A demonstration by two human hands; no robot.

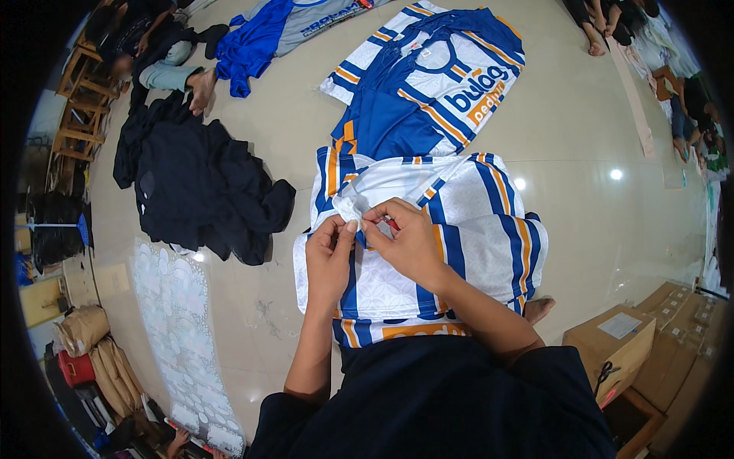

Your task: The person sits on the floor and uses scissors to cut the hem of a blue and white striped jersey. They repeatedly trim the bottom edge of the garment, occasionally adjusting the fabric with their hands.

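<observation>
A white jersey (382,283) with blue and orange stripes lies spread over my lap. My left hand (330,256) pinches a bunched white edge (349,206) of it between thumb and fingers. Close against it, my right hand (405,239) is closed too, its thumb and fingertips pinching the same bit of cloth. A small red thing (393,224) shows between the right hand's fingers; most of it is hidden, so its kind cannot be made out. Just beyond my lap, a pile of similar blue, white and orange jerseys (413,115) rests on the tiled floor (589,214).
Black garments (206,183) are heaped at left, with a patterned white sheet (176,329) nearer. A blue and grey shirt (283,30) lies at the far side. Cardboard boxes (612,336) with black-handled scissors (605,372) stand at right. Other people sit around the edges.
</observation>
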